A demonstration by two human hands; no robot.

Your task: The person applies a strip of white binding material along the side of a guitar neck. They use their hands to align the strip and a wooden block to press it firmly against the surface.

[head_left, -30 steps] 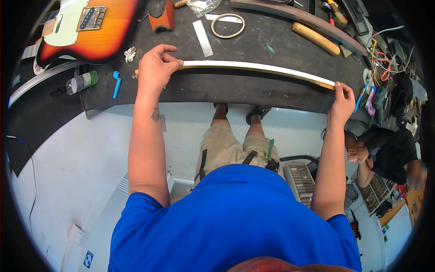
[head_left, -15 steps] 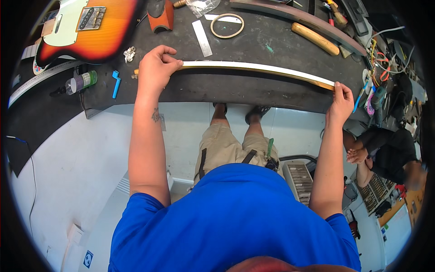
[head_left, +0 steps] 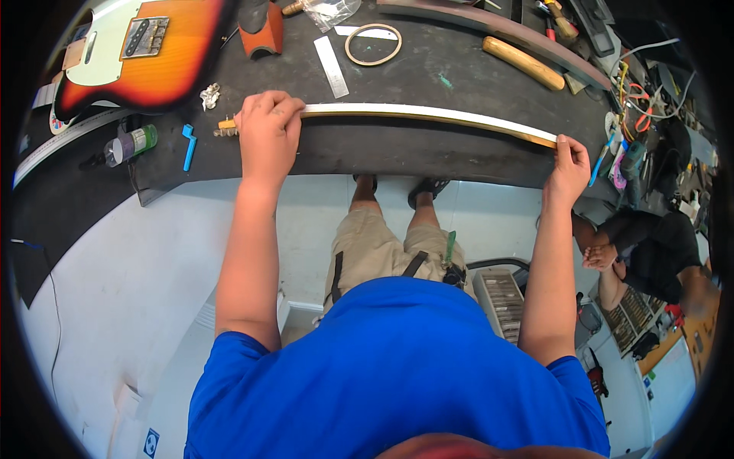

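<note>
A slim guitar neck point(head_left: 539, 141) lies crosswise near the bench's front edge, its headstock with tuners point(head_left: 225, 128) showing at the left. Along its upper face runs a long white strip that looks like tape point(head_left: 413, 112). My left hand point(head_left: 267, 130) is closed over the neck beside the headstock, fingers bent down on the strip's left end; the fingertips are partly hidden. At the other end, my right hand point(head_left: 567, 164) pinches the strip's right end between thumb and forefinger, close against the neck.
A sunburst guitar body point(head_left: 172, 61) lies at the far left. Near it are a blue string winder point(head_left: 189, 148) and a bottle point(head_left: 131, 145). Behind the neck are a metal ruler point(head_left: 331, 67), a thin ring point(head_left: 373, 44) and a wooden rod point(head_left: 524, 63). Another person point(head_left: 642, 249) sits at right.
My left hand has turned palm down and its fingers have closed over the strip beside the headstock. My right hand keeps its pinch. The whole view has shifted slightly.
</note>
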